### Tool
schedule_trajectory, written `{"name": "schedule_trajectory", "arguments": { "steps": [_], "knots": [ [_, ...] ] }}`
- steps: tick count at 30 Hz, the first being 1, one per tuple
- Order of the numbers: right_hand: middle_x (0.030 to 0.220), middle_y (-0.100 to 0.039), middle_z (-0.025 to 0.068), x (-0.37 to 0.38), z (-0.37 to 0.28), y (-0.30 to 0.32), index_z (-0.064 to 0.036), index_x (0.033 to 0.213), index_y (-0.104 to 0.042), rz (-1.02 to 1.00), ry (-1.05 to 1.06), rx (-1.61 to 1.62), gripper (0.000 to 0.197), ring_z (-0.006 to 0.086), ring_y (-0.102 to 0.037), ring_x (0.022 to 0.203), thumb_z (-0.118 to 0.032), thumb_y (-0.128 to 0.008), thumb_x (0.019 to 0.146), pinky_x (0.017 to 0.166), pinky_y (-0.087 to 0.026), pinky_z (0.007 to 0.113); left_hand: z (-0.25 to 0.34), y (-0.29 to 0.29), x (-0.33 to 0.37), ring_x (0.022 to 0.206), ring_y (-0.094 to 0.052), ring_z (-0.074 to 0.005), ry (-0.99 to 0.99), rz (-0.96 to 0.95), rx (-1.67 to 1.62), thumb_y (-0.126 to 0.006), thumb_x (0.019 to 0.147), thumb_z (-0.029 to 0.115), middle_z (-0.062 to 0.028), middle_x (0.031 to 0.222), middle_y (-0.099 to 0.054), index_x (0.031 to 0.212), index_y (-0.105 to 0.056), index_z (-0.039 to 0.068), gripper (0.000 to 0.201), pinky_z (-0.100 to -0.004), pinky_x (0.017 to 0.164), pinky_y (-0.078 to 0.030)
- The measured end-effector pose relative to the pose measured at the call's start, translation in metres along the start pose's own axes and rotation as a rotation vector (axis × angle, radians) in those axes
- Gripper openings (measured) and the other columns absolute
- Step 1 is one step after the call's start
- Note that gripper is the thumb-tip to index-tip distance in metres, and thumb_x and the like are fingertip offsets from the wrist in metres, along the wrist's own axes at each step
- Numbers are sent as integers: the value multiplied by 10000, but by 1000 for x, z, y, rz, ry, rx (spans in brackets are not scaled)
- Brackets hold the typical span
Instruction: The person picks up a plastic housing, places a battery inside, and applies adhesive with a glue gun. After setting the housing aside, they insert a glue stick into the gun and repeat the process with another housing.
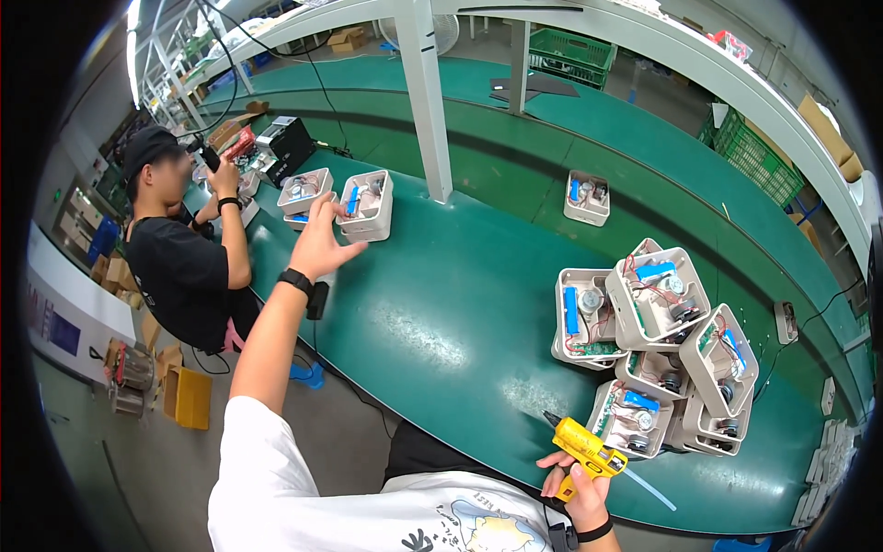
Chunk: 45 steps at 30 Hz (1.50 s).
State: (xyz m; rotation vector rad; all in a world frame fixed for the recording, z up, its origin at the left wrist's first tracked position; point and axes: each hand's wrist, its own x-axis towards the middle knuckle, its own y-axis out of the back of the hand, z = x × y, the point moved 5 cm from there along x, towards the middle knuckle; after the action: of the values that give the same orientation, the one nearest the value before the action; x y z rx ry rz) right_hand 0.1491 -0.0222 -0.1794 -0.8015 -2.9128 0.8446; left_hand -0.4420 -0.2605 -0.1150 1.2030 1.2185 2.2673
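Observation:
My left hand (pixel 318 241) is stretched far out to the left with thumb and fingers apart. It is beside an off-white open plastic housing (pixel 375 221) with a blue battery and wires inside; whether the fingertips touch it I cannot tell. Just left of that, another such housing (pixel 303 188) sits on top of a further one. Low at the right, my right hand (pixel 581 489) grips a yellow glue gun (pixel 587 446) by its handle. The nozzle points up and left, and a translucent glue stick (pixel 651 489) sticks out of the back.
Several open housings (pixel 658 294) are piled on the green table (pixel 441 294) at the right. A single housing (pixel 588 198) stands on the green surface beyond. A white post (pixel 425 110) rises at the table's far edge. A co-worker (pixel 179 239) in black stands at the left, near a black box (pixel 285 147).

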Motion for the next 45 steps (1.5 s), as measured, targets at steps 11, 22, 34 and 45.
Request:
{"name": "schedule_trajectory", "arguments": {
  "steps": [11, 22, 34, 45],
  "knots": [
    [1213, -733, 400, 2, -1, -3, 22, 1224, -622, -20, 1, 14, 273, 247, -700, 638, -211, -671, 1092, 637, -655, 419, 49, -46, 19, 1386, -607, -433, 661, 306, 7, -1001, 728, 414, -215, 1465, -576, 1461, -533, 65, 937, -498, 1150, -535],
    [1200, -724, 380, -4, 0, 0, 1, 1199, -606, -6, 4, -1, 284, 263, -680, 634, -258, -659, 1095, 622, -638, 439, 147, -17, -67, 1264, -640, -385, 62, -34, -455, -1001, 668, 223, -191, 1342, -605, 1315, -616, 92, 764, -473, 1127, -538],
    [1236, -747, 358, -10, 3, 4, 14, 1217, -647, 6, 119, 107, 265, 244, -732, 738, -219, -647, 1091, 728, -648, 403, 248, 26, -114, 1311, -645, -417, -288, -242, -544, -1065, 622, 264, -201, 1463, -638, 1266, -670, 106, 771, -500, 1108, -533],
    [1229, -741, 377, -15, 3, 3, -29, 1211, -650, 15, 130, -8, 279, 286, -716, 697, -279, -643, 1087, 685, -646, 457, 312, -9, -163, 1306, -649, -397, -293, -512, -686, -1045, 714, 375, -152, 1506, -657, 1337, -665, 124, 772, -505, 1136, -496]
  ]
}}
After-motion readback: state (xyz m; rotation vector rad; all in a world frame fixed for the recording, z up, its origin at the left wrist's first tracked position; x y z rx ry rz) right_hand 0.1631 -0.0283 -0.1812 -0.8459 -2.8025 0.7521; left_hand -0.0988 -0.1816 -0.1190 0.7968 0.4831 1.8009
